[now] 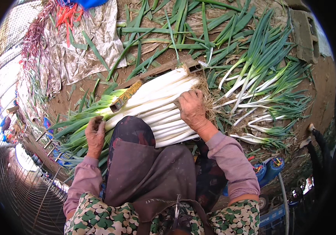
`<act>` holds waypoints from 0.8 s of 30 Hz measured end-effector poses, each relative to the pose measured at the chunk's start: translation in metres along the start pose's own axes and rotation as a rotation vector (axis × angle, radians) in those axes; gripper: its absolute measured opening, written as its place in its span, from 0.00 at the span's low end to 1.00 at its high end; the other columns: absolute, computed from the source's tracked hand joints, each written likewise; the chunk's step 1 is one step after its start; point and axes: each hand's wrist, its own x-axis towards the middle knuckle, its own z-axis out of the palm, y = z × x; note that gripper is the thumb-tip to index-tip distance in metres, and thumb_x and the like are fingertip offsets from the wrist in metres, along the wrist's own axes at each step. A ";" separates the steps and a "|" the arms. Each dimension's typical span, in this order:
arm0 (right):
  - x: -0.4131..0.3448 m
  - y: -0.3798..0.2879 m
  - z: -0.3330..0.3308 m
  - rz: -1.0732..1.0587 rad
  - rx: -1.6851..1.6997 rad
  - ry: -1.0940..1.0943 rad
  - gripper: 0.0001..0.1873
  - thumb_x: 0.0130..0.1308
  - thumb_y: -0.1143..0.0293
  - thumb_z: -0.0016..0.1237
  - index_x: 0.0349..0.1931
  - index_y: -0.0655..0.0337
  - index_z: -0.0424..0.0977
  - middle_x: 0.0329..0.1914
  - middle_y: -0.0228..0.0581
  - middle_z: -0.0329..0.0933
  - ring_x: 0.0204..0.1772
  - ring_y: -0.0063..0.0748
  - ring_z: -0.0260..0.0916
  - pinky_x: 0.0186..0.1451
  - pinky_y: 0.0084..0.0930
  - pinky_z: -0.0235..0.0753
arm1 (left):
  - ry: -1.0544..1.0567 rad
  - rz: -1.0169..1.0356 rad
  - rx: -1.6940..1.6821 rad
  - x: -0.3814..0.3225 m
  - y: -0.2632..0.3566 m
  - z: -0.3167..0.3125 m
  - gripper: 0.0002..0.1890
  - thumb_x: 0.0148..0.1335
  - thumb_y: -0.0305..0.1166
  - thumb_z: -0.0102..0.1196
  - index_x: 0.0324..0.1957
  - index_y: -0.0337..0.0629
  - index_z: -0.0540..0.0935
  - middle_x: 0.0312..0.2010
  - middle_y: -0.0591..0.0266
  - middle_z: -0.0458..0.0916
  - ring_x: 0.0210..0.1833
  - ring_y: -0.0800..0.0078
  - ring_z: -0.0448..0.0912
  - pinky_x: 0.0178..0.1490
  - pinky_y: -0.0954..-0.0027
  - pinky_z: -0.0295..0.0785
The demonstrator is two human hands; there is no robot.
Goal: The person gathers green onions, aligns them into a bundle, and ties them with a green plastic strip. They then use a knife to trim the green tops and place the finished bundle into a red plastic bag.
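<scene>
A thick layer of large green onions lies across a wooden frame before my knees, white shafts side by side. Their roots point right and their green leaves spread left. My right hand is curled over a white shaft near the root end, its fingertips bent around it. At the other end my left hand rests against the stalks where white turns to green, thumb and fingers a little apart. A yellow patterned bar stands up beside the stalks at the frame's left part.
Smaller green onions lie in loose bunches on the soil to the right. Cut leaves litter the ground ahead. A dirty plastic sheet covers the upper left. Concrete blocks stand upper right. Blue rolls sit lower right, near another person's legs.
</scene>
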 end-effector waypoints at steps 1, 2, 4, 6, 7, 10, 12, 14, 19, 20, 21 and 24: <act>-0.001 0.000 -0.002 0.154 0.166 0.070 0.04 0.57 0.71 0.47 0.26 0.59 0.73 0.25 0.35 0.69 0.34 0.33 0.67 0.45 0.29 0.62 | 0.025 0.067 0.001 0.007 0.010 0.002 0.09 0.60 0.21 0.53 0.43 0.34 0.76 0.29 0.69 0.75 0.27 0.85 0.70 0.31 0.83 0.65; -0.005 -0.001 -0.008 0.309 0.330 0.142 0.05 0.58 0.71 0.47 0.26 0.59 0.73 0.24 0.35 0.68 0.33 0.33 0.66 0.42 0.27 0.62 | 0.037 0.091 -0.055 0.012 0.023 0.006 0.08 0.61 0.21 0.53 0.43 0.34 0.76 0.29 0.69 0.75 0.28 0.85 0.71 0.31 0.82 0.66; 0.001 -0.012 -0.037 0.700 0.716 0.318 0.07 0.62 0.71 0.44 0.25 0.61 0.70 0.23 0.33 0.65 0.29 0.29 0.62 0.35 0.22 0.61 | 0.065 0.118 -0.124 0.028 0.059 0.019 0.08 0.62 0.23 0.53 0.43 0.33 0.76 0.30 0.68 0.76 0.29 0.85 0.71 0.33 0.82 0.67; -0.011 -0.020 -0.074 0.973 1.018 0.543 0.09 0.64 0.71 0.41 0.24 0.62 0.67 0.23 0.30 0.62 0.26 0.23 0.58 0.30 0.20 0.59 | -0.097 0.192 -0.078 0.059 0.091 0.049 0.08 0.63 0.26 0.52 0.42 0.34 0.77 0.31 0.66 0.77 0.31 0.81 0.74 0.36 0.79 0.69; -0.027 -0.016 -0.086 0.987 1.105 0.680 0.09 0.64 0.70 0.40 0.25 0.63 0.66 0.22 0.29 0.61 0.26 0.21 0.56 0.29 0.21 0.58 | -0.181 0.178 -0.033 0.084 0.090 0.071 0.10 0.64 0.29 0.52 0.44 0.34 0.77 0.32 0.65 0.78 0.33 0.79 0.74 0.37 0.77 0.69; -0.078 -0.011 -0.091 1.046 1.080 0.915 0.11 0.66 0.67 0.42 0.27 0.62 0.65 0.20 0.31 0.61 0.23 0.21 0.55 0.28 0.20 0.57 | -0.288 0.267 0.101 0.155 0.085 0.155 0.17 0.64 0.39 0.50 0.40 0.30 0.78 0.32 0.53 0.80 0.36 0.67 0.78 0.43 0.67 0.70; -0.111 -0.011 -0.087 1.238 1.039 1.060 0.10 0.68 0.67 0.43 0.29 0.63 0.67 0.20 0.31 0.64 0.23 0.20 0.59 0.26 0.17 0.60 | -0.399 0.140 0.322 0.193 0.070 0.224 0.30 0.64 0.53 0.45 0.41 0.29 0.79 0.34 0.37 0.79 0.39 0.47 0.77 0.45 0.58 0.69; -0.141 -0.013 -0.055 1.380 0.975 1.145 0.07 0.68 0.69 0.44 0.33 0.63 0.68 0.21 0.31 0.66 0.23 0.19 0.61 0.25 0.16 0.62 | -0.483 0.145 0.530 0.234 0.034 0.278 0.36 0.62 0.61 0.41 0.42 0.30 0.79 0.32 0.33 0.78 0.37 0.42 0.75 0.46 0.51 0.66; -0.225 -0.037 0.060 2.030 1.028 1.130 0.10 0.65 0.66 0.46 0.44 0.59 0.70 0.27 0.32 0.72 0.22 0.22 0.67 0.23 0.20 0.70 | -0.668 -0.252 -0.167 0.249 0.026 0.327 0.13 0.63 0.36 0.53 0.43 0.38 0.82 0.38 0.58 0.81 0.41 0.68 0.77 0.45 0.62 0.72; -0.243 -0.046 0.086 2.131 1.236 1.123 0.14 0.64 0.60 0.47 0.44 0.60 0.70 0.30 0.34 0.73 0.25 0.26 0.68 0.25 0.26 0.72 | -0.682 -0.235 -0.220 0.241 0.025 0.327 0.13 0.63 0.34 0.52 0.44 0.38 0.82 0.37 0.58 0.81 0.38 0.67 0.78 0.43 0.63 0.73; -0.259 -0.056 0.111 2.057 1.495 1.122 0.17 0.65 0.56 0.44 0.44 0.60 0.71 0.32 0.37 0.74 0.27 0.30 0.70 0.28 0.30 0.73 | -0.771 -0.133 -0.215 0.236 0.023 0.324 0.12 0.63 0.33 0.50 0.44 0.39 0.81 0.35 0.58 0.80 0.37 0.68 0.78 0.41 0.65 0.74; -0.246 -0.065 0.145 2.119 1.677 1.215 0.24 0.66 0.50 0.42 0.48 0.64 0.71 0.39 0.40 0.74 0.36 0.33 0.72 0.40 0.34 0.75 | -0.859 -0.164 -0.216 0.261 0.018 0.284 0.12 0.65 0.34 0.48 0.44 0.39 0.80 0.35 0.58 0.80 0.37 0.66 0.78 0.42 0.65 0.74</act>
